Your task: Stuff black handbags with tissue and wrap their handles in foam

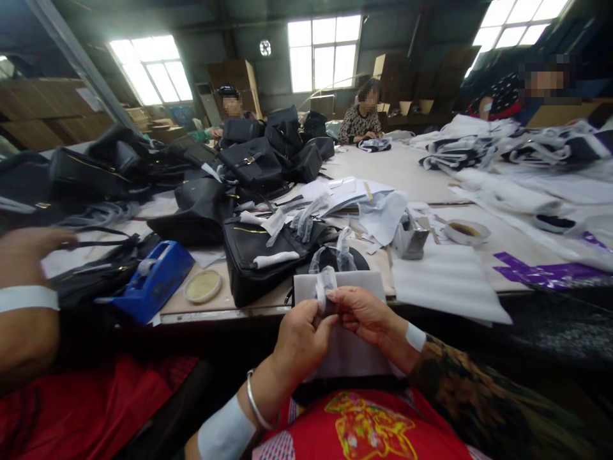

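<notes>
My left hand and my right hand meet at the table's near edge, both pinched on a small strip of white foam wrap round something dark. Under them a white foam sheet hangs from the table down to my lap. Just behind it lies a black handbag with its straps and fittings wrapped in white foam. A silver bangle sits on my left wrist.
A blue tape dispenser and a round lid lie at the near left, by another person's arm. Black bags pile up at the back left. White foam sheets, a tape roll and purple tape are at the right. Other workers sit across the table.
</notes>
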Tool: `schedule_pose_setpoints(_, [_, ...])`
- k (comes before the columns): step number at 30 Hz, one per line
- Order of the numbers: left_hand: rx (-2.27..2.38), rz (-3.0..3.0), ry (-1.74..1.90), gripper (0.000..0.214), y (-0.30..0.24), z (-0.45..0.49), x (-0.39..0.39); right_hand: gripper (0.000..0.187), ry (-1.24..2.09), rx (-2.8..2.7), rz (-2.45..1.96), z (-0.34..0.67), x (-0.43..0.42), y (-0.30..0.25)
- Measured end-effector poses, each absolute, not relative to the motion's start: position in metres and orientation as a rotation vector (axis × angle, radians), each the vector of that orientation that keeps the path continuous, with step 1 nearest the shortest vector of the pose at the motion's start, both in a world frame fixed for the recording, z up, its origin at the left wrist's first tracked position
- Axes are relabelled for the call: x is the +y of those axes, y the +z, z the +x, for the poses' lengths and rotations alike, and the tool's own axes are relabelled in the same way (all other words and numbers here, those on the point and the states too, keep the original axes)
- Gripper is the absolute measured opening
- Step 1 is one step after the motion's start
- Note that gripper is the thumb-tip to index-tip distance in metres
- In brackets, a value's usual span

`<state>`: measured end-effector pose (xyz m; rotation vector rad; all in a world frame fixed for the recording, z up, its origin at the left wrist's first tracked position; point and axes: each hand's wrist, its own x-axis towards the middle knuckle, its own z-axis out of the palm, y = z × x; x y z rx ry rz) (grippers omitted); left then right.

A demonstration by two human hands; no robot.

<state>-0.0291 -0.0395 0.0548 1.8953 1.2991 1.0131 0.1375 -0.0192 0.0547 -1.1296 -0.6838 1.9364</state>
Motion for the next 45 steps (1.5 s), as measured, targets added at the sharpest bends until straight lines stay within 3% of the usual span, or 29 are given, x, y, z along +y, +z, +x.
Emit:
schedule_pose_setpoints(3, [1.19, 2.044, 0.982, 0.011, 0.071, -0.049, -0.026, 0.044, 1.923, -0.714, -1.152, 0.14, -0.022, 0.053])
schedule_pose_setpoints(8, [1.049, 2.256, 0.882, 0.022, 0.099, -0.048, 0.039, 0.047, 1.91, -0.825, -1.19, 0.142, -0.023, 0.054])
schedule_pose_setpoints(16, [0.879, 2.485, -0.029, 0.022, 0.099, 0.006, 0.11, 0.046, 1.871, -0.877, -1.234, 0.146, -0.019, 0.059])
schedule_pose_setpoints(22, [1.075, 2.579, 0.112, 0.02, 0.09, 0.003, 0.098, 0.045, 1.956, -0.67, -1.212, 0.147, -0.019, 0.058])
schedule_pose_setpoints(29, [1.513, 2.39, 1.001, 0.022, 0.07, -0.055, 0.023, 0.034, 2.029, -0.409, -1.14, 0.146, -0.023, 0.069])
schedule_pose_setpoints(36, [1.677, 1.843, 0.699, 0.021, 0.015, -0.083, -0.069, 0.026, 2.111, -0.252, -1.109, 0.141, -0.027, 0.059])
schedule_pose_setpoints(45, [1.562, 1.644, 0.81, 0.011, 0.012, -0.068, -0.088, 0.02, 2.079, -0.277, -1.164, 0.141, -0.029, 0.045])
